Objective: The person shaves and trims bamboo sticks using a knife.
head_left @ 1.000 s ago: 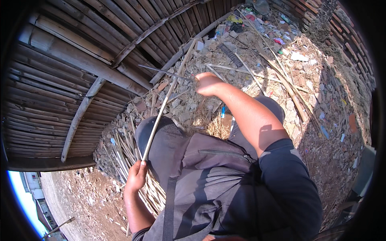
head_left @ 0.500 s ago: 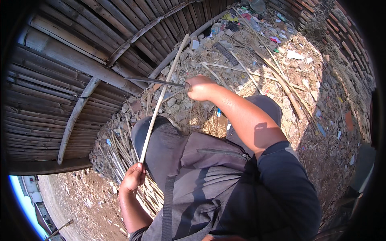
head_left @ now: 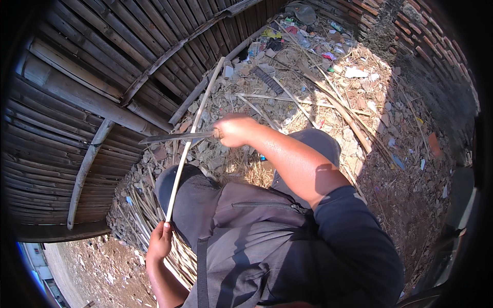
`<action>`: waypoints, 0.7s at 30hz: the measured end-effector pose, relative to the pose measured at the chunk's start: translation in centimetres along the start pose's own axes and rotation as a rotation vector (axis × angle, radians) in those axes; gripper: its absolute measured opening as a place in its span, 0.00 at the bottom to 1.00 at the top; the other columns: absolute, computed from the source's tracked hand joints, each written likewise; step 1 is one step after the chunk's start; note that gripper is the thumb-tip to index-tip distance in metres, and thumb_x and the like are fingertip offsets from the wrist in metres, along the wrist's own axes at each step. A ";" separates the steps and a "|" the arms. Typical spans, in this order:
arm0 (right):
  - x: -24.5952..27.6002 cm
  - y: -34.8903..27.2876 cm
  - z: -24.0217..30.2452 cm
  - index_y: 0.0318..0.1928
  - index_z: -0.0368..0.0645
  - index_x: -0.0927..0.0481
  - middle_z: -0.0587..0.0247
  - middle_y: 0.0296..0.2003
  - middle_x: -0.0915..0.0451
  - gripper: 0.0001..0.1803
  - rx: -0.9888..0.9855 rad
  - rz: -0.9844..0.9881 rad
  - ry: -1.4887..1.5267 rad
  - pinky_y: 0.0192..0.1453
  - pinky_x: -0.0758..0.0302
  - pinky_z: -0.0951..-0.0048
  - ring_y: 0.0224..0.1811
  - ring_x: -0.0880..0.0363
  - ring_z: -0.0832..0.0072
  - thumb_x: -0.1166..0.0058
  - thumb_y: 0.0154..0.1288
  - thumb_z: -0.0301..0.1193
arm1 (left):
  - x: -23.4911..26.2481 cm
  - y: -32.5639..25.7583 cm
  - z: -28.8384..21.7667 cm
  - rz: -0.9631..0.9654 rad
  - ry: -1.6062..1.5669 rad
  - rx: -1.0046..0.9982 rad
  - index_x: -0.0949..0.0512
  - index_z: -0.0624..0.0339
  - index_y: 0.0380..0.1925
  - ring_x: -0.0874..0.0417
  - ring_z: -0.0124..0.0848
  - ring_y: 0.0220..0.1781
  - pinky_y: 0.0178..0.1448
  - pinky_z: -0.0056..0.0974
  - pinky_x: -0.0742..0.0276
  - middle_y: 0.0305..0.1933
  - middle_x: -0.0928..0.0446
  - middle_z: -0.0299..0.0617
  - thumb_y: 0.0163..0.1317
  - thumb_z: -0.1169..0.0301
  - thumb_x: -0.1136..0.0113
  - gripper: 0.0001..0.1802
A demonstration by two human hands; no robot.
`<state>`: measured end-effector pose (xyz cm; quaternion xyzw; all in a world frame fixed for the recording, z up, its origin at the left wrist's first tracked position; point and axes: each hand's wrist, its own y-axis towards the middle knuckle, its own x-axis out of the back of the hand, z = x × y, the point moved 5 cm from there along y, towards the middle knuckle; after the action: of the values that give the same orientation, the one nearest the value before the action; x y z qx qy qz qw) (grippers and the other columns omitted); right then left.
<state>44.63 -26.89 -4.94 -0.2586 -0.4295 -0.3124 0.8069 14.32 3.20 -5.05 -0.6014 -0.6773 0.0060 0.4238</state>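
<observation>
Between thumb and fingers, my left hand (head_left: 160, 241) pinches the near end of a long pale bamboo strip (head_left: 181, 172). The strip slants up and away across my left knee toward the bamboo wall. My right hand (head_left: 233, 130) is closed around the handle of a machete (head_left: 172, 137). Its dark blade points left and crosses the strip about halfway along. I cannot tell whether the blade presses on the strip or passes just above it. Beside my left leg, partly hidden by my arm, lies a pile of similar thin strips (head_left: 179, 256).
A bamboo-slat wall (head_left: 51, 159) rises close on the left. Rubble and straw (head_left: 246, 169) cover the ground ahead, with loose bamboo poles (head_left: 339, 105) lying across it. Litter (head_left: 277, 33) gathers at the far corner. A brick wall (head_left: 426, 46) stands on the right.
My right hand has drawn the machete down along the strip, nearer to my left hand. The left hand keeps its hold on the strip's end. The whole view has shifted slightly.
</observation>
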 end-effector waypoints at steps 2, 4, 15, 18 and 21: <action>0.7 -1.6 3.1 0.37 0.48 0.17 0.55 0.34 0.16 0.12 0.117 -0.014 -0.037 0.47 0.19 0.53 0.44 0.15 0.55 0.41 0.49 0.29 | 0.0 0.0 -1.0 -0.153 0.129 -0.126 0.27 0.64 0.32 0.37 0.23 0.26 0.31 0.33 0.38 0.22 0.33 0.33 0.79 0.57 0.53 0.21; 0.5 -1.9 2.5 0.39 0.47 0.16 0.53 0.35 0.15 0.12 0.124 0.035 0.011 0.48 0.20 0.53 0.43 0.16 0.53 0.41 0.51 0.30 | 0.1 0.4 -0.8 -0.250 0.154 -0.137 0.28 0.66 0.29 0.37 0.24 0.26 0.30 0.35 0.38 0.20 0.34 0.37 0.78 0.60 0.51 0.21; -0.3 -0.9 1.8 0.42 0.46 0.16 0.53 0.41 0.15 0.15 0.028 0.022 -0.007 0.52 0.19 0.54 0.46 0.15 0.52 0.42 0.51 0.29 | 0.2 -0.9 -4.1 -0.328 0.188 -0.208 0.28 0.67 0.24 0.37 0.23 0.21 0.25 0.36 0.40 0.16 0.31 0.37 0.77 0.62 0.49 0.23; 0.1 -1.4 1.5 0.40 0.46 0.16 0.51 0.39 0.15 0.13 0.027 0.119 0.058 0.50 0.20 0.54 0.45 0.15 0.52 0.41 0.52 0.30 | 0.3 -1.1 -4.9 -0.393 0.385 -0.231 0.28 0.67 0.25 0.36 0.27 0.20 0.26 0.39 0.38 0.16 0.32 0.41 0.77 0.62 0.49 0.22; -0.3 1.3 -5.4 0.45 0.38 0.16 0.47 0.43 0.14 0.19 -0.134 -0.010 0.162 0.51 0.20 0.56 0.46 0.15 0.53 0.44 0.51 0.30 | -0.3 0.0 -2.4 -0.424 0.295 -0.316 0.31 0.66 0.24 0.36 0.33 0.19 0.27 0.43 0.35 0.15 0.33 0.46 0.76 0.61 0.48 0.23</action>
<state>48.29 -29.67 -8.03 -0.2838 -0.3423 -0.3644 0.8182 15.72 1.74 -3.69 -0.4996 -0.7113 -0.2756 0.4105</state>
